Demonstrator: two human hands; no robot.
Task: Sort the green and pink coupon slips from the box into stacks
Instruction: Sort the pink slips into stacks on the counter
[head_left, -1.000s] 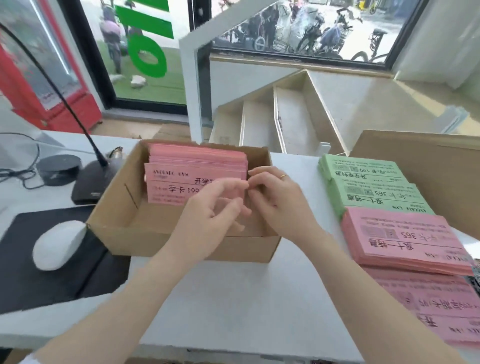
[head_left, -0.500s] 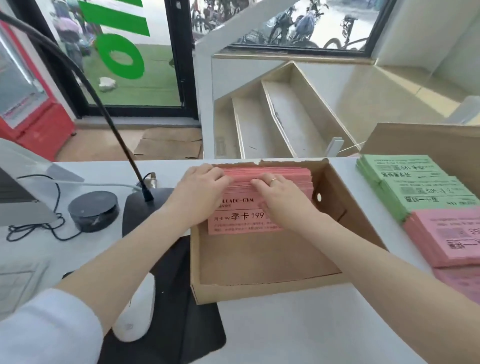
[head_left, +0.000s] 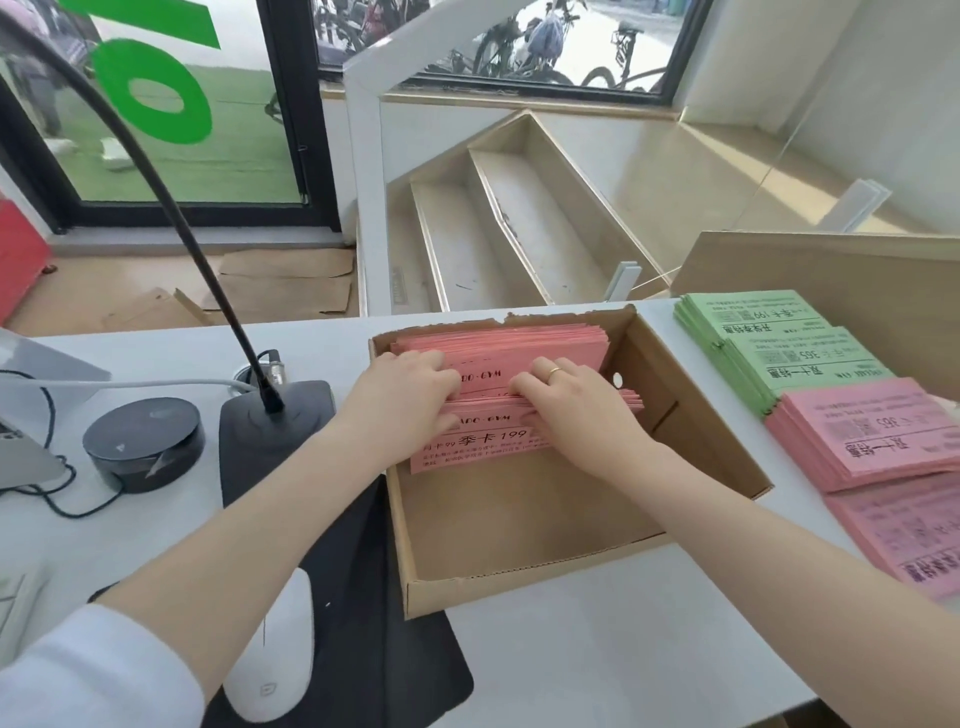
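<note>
An open cardboard box (head_left: 519, 582) sits on the white counter. Pink coupon slips (head_left: 519, 340) stand on edge at its far end. My left hand (head_left: 410, 395) and my right hand (head_left: 571, 400) both reach into the box. Their fingers are curled over the top edge of a front bundle of pink slips (head_left: 478, 447), parting it from the slips behind. To the right of the box lie two green stacks (head_left: 748, 317) (head_left: 800, 364). Nearer to me are a pink stack (head_left: 872, 436) and another pink stack (head_left: 909, 530).
A gooseneck microphone on a black base (head_left: 275, 415) and a round black speaker (head_left: 143, 444) stand left of the box. A white mouse (head_left: 270, 649) lies on a black mat (head_left: 363, 597). A cardboard panel (head_left: 831, 275) rises behind the green stacks. Steps drop beyond the counter.
My hands moved from in front of the box onto the pink slips. Their fingers have dug into the stack and split off a front bundle. The view has swung left.
</note>
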